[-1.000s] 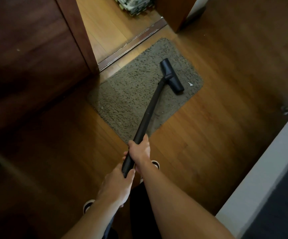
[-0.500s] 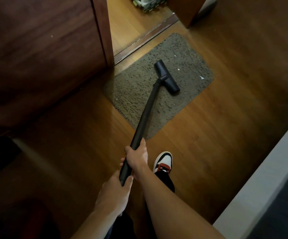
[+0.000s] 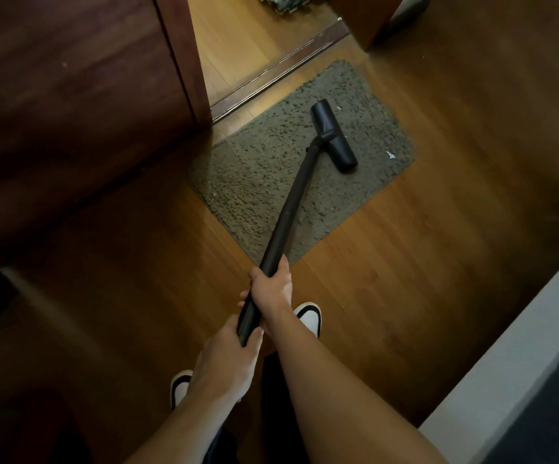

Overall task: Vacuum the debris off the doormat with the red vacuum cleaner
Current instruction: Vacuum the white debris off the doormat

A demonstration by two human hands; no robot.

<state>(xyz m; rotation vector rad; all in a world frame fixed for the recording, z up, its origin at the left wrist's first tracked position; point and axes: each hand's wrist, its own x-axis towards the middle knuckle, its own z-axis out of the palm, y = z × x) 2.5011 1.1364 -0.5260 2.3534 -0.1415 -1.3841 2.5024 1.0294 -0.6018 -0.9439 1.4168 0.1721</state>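
Both hands (image 3: 273, 289) grip wand (image 3: 291, 205) angled up-right onto doormat (image 3: 264, 175).

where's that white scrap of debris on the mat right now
In the head view the white scrap lies near the doormat's right edge, just right of the vacuum head and apart from it.

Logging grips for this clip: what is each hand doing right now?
Left hand: closed around the lower end of the black vacuum wand.
Right hand: closed around the same wand, further up toward the floor head.
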